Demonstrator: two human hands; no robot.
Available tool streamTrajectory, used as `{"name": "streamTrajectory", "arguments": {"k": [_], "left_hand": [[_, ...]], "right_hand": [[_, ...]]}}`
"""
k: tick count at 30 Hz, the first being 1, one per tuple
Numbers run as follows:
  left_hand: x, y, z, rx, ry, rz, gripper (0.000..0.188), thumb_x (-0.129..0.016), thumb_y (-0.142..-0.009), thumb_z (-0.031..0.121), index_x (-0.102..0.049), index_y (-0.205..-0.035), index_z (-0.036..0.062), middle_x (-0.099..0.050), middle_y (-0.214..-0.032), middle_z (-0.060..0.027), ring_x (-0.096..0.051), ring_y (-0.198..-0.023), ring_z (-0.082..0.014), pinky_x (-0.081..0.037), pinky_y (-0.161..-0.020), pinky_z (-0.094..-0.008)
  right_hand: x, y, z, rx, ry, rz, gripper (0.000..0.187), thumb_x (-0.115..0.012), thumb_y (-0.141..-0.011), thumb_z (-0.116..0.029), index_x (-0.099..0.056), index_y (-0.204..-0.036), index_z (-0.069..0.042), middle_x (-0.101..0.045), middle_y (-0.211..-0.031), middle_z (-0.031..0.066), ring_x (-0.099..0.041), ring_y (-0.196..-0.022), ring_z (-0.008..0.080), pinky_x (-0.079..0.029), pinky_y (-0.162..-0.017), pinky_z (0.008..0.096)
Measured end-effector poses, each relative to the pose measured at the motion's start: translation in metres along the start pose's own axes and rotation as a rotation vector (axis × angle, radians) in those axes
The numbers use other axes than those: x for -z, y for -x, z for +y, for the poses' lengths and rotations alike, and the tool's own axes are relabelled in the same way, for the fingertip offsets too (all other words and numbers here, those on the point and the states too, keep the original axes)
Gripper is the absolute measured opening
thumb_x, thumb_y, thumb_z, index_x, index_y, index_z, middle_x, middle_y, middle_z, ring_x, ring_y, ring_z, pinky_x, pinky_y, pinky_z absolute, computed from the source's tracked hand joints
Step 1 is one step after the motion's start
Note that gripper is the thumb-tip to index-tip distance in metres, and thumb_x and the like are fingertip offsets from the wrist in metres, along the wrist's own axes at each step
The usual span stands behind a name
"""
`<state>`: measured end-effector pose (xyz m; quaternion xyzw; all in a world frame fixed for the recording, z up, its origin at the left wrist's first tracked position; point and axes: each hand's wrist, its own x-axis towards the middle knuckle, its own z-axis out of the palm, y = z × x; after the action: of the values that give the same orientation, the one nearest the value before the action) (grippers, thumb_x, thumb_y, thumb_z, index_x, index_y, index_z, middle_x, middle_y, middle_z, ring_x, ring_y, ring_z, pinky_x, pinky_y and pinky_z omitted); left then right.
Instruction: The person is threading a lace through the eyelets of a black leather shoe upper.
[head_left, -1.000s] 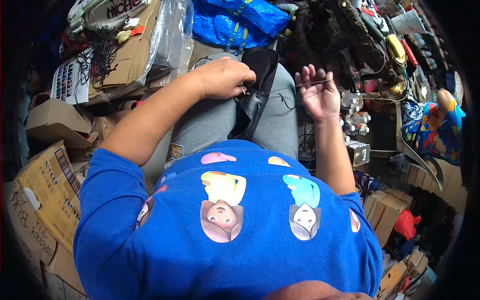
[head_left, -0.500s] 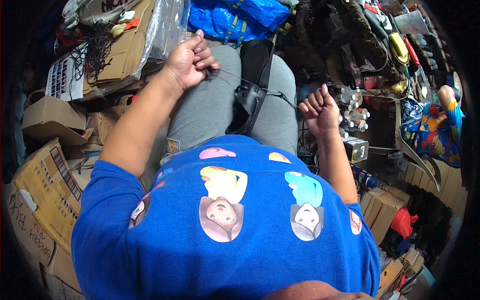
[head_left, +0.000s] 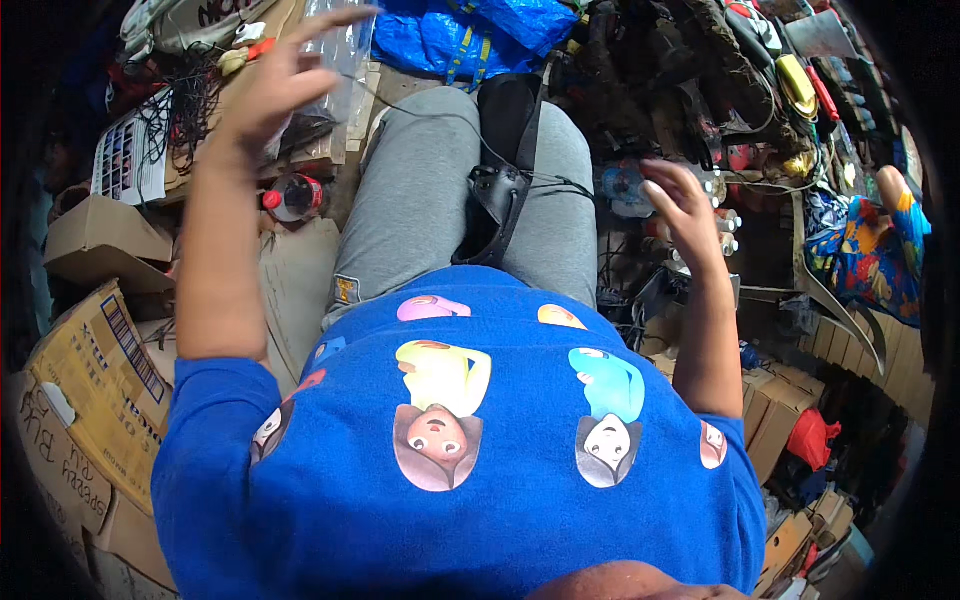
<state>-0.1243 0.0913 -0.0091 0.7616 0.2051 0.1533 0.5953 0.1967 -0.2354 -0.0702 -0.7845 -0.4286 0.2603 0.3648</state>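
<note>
Now seated in a blue shirt [head_left: 530,530], with a black shoe [head_left: 499,200] lying lengthwise in the gap between left trouser leg [head_left: 410,190] and right trouser leg [head_left: 562,235], both grey, well apart from either hand. Look up to the left hand [head_left: 285,90], raised high and wide over on the left, smeared by blur, index finger stretched out, thumb standing off from it. Follow a dark thread [head_left: 395,106] out of the middle of the shoe, curving over the left trouser leg and up toward that hand. Can't tell, through the blur, whether pinched in the left grip or merely passing by it. Across now to the right hand [head_left: 685,210], lifted out beyond the right trouser leg, grip loose and open, thumb apart from the fingers. Spot a second strand [head_left: 560,182] reaching over the right trouser leg, stopping short of the right hand. Note small clear bottles [head_left: 728,222] just beside that hand. Back left, catch a red-capped bottle [head_left: 297,198] near the left trouser leg; straight ahead, past the knees, see a crumpled blue bag [head_left: 420,40].
</note>
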Motion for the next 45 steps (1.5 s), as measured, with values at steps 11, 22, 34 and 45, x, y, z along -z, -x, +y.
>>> {"name": "streamTrajectory", "arguments": {"k": [11, 22, 34, 45], "left_hand": [[-0.162, -0.060, -0.057, -0.173, -0.385, -0.148, 0.060, -0.071, -0.073, 0.022, -0.043, -0.124, 0.0051, -0.044, -0.124, -0.0188, -0.043, -0.120, -0.0328, -0.035, -0.102, -0.0380], [-0.142, -0.075, -0.060, -0.146, -0.344, -0.224, 0.070, -0.079, -0.064, 0.026, -0.047, -0.123, 0.0063, -0.046, -0.120, -0.0159, -0.045, -0.116, -0.0306, -0.036, -0.101, -0.0361], [-0.121, -0.095, -0.025, -0.095, -0.355, -0.534, 0.034, -0.077, -0.068, 0.015, -0.063, -0.097, 0.0039, -0.060, -0.095, -0.0093, -0.059, -0.093, -0.0227, -0.047, -0.085, -0.0325], [-0.114, -0.103, -0.025, -0.054, -0.325, -0.675, 0.033, -0.074, -0.071, 0.013, -0.066, -0.101, 0.0029, -0.060, -0.100, -0.0106, -0.059, -0.095, -0.0227, -0.047, -0.086, -0.0320]], "right_hand": [[-0.064, -0.042, -0.080, 0.451, 0.419, -0.464, 0.020, -0.062, -0.078, -0.022, -0.062, -0.084, -0.003, -0.061, -0.077, 0.0186, -0.060, -0.077, 0.0364, -0.048, -0.068, 0.0430], [-0.017, 0.009, -0.089, 0.048, 0.026, -0.239, 0.017, -0.067, -0.082, -0.016, -0.061, -0.079, 0.000, -0.052, -0.068, 0.0056, -0.052, -0.065, 0.0143, -0.042, -0.059, 0.0278], [-0.066, -0.019, -0.083, 0.273, 0.251, -0.201, 0.022, -0.066, -0.074, -0.009, -0.070, -0.095, -0.011, -0.058, -0.076, 0.0122, -0.061, -0.072, 0.0282, -0.049, -0.065, 0.0365], [-0.069, -0.021, -0.096, 0.260, 0.365, -0.182, 0.020, -0.064, -0.073, -0.010, -0.071, -0.092, -0.011, -0.059, -0.074, 0.0140, -0.061, -0.071, 0.0307, -0.050, -0.066, 0.0377]]}}
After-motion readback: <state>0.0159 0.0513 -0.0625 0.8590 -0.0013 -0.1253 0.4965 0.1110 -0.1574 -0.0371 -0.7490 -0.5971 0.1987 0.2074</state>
